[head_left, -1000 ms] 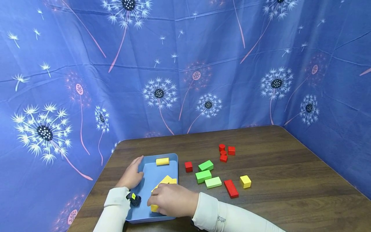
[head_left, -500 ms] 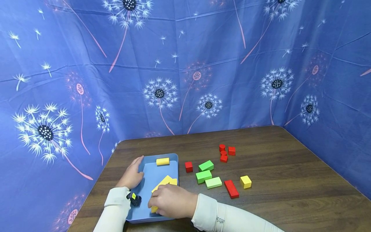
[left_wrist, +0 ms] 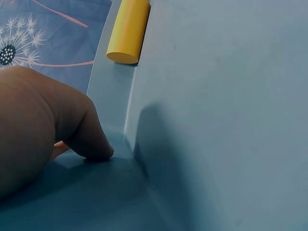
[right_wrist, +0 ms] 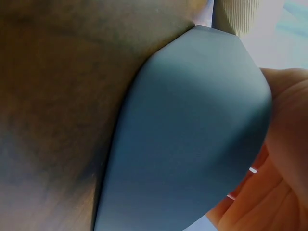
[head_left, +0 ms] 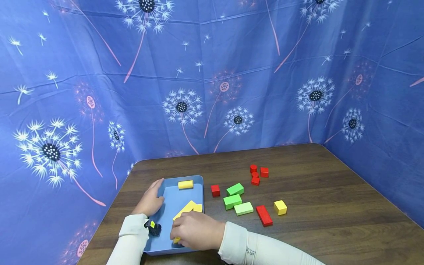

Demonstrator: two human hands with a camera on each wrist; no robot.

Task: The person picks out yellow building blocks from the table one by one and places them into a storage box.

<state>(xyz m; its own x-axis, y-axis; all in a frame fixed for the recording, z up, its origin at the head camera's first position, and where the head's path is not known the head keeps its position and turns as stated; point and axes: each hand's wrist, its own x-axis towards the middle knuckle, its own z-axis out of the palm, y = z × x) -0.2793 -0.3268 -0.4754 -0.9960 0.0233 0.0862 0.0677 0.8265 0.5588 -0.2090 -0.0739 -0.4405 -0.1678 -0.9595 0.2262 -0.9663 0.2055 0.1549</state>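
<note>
A blue tray point(head_left: 175, 200) lies at the table's left. My left hand point(head_left: 150, 198) grips its left wall, the thumb inside; in the left wrist view the thumb point(left_wrist: 91, 130) presses that wall. My right hand point(head_left: 197, 230) reaches over the near right side, fingers curled down at a yellow block point(head_left: 177, 240) that is mostly hidden. Just beyond the knuckles lie more yellow blocks point(head_left: 185, 209), side by side. A yellow cylinder point(head_left: 185, 184) rests along the far wall. From the right wrist, the tray's outer wall hides the fingertips of the right hand point(right_wrist: 284, 159).
Right of the tray are green blocks point(head_left: 232, 201), a red cube point(head_left: 215, 190), a long red block point(head_left: 264, 215) and a yellow cube point(head_left: 280, 207). Several small red pieces point(head_left: 255, 175) sit farther back. A blue dandelion-print cloth point(head_left: 212, 92) hangs around the table point(head_left: 331, 191).
My right hand has shifted slightly toward the near side and right within the tray, and less of the yellow block under its fingertips shows. The left hand stays put.
</note>
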